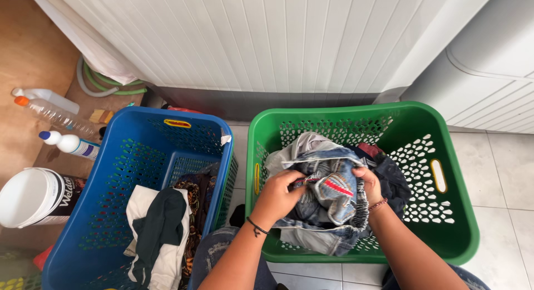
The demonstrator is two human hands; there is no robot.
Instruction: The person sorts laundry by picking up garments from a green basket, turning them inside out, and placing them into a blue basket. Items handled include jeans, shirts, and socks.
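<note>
A bundle of blue denim clothing (328,204) with a red-and-white patch lies in the green laundry basket (461,212). My left hand (280,195) grips the denim's left side, fingers curled into the fabric. On the right side my right hand (368,184) clutches the same denim. Grey and dark garments (389,176) lie under and behind it in the green basket. To the left stands a blue laundry basket (128,156), holding a white cloth, a dark green garment (158,223) and a patterned brown fabric.
Plastic bottles (69,144) and a white tub (30,198) stand on the wooden floor at the left. A green hose (105,84) coils by the white panelled wall (267,39). Pale floor tiles (500,167) lie to the right.
</note>
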